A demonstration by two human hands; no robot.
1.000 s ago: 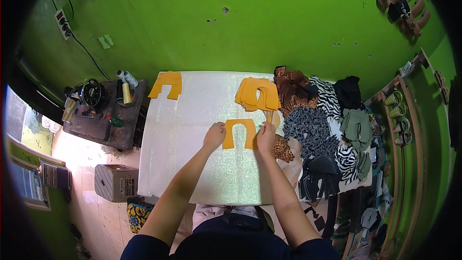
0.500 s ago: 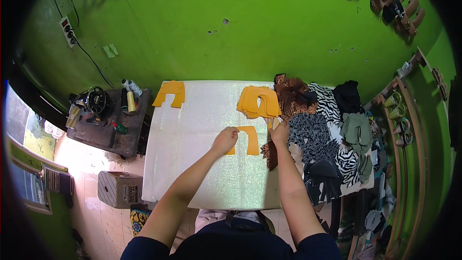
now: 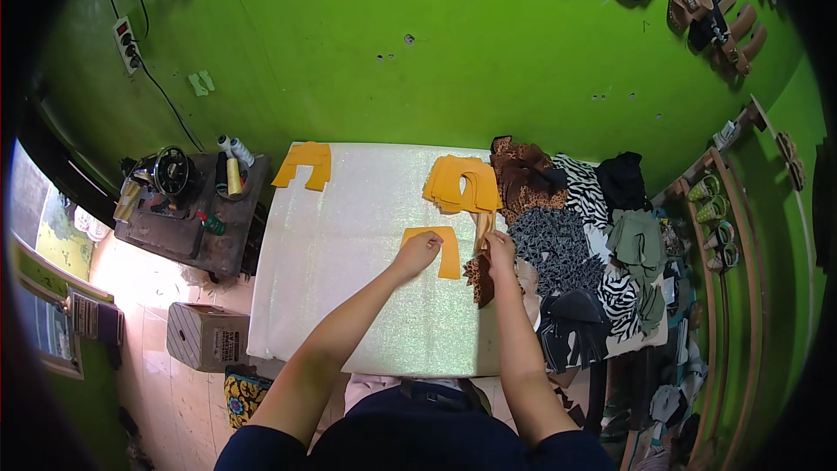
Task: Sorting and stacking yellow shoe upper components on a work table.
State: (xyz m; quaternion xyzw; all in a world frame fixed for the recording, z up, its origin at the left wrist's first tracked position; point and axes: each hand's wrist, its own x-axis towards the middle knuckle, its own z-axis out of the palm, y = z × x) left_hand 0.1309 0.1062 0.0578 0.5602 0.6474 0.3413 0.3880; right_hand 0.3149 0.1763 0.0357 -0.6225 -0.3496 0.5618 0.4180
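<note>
A mustard-yellow arch-shaped cut piece (image 3: 450,263) lies flat on the pale, shimmering table covering (image 3: 349,296). Over its middle is my left hand (image 3: 420,253), fingers pinched together; what they hold, if anything, is hidden. To the right, my right hand (image 3: 500,253) is closed at the lower end of a narrow tan strip (image 3: 482,227). Just beyond that strip sits a stack of similar yellow pieces (image 3: 449,183). More yellow arch pieces (image 3: 305,159) rest at the table's far left corner. A leopard-print scrap (image 3: 479,282) lies beside my right wrist.
Piled fabric scraps, including a zebra-print one (image 3: 581,187), a grey patterned one (image 3: 549,249) and black pieces (image 3: 575,318), cover the table's right side. A sewing machine (image 3: 173,173) stands left, above a cardboard box (image 3: 207,336). A wooden rack (image 3: 741,279) runs along the right.
My left hand has shifted from the yellow piece's upper left corner to over its middle. My right hand has moved slightly toward me and left. The whole view has shifted a little.
</note>
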